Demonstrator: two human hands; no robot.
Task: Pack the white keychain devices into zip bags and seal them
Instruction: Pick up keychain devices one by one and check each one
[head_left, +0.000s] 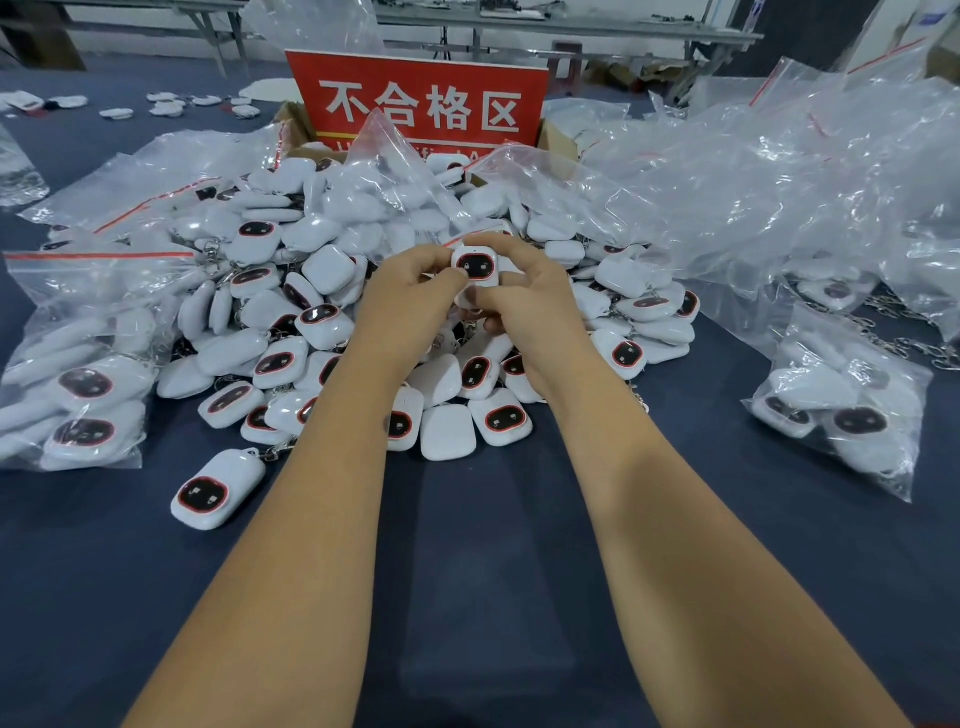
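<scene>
red sign (421, 101) w/ white chars | cardboard box (558, 140) behind | blue tablecloth (467, 571)

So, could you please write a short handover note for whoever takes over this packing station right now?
Left hand and right hand: both hold one white keychain device above the pile, its screen facing up.
Loose devices: a big heap in the middle of the blue table, one stray device at the near left.
Done: a filled bag lies at the left and another filled bag at the right; whether they are sealed is unclear.
Empty zip bags: piled at the far right.
Left: bag the heap and seal each bag.
</scene>
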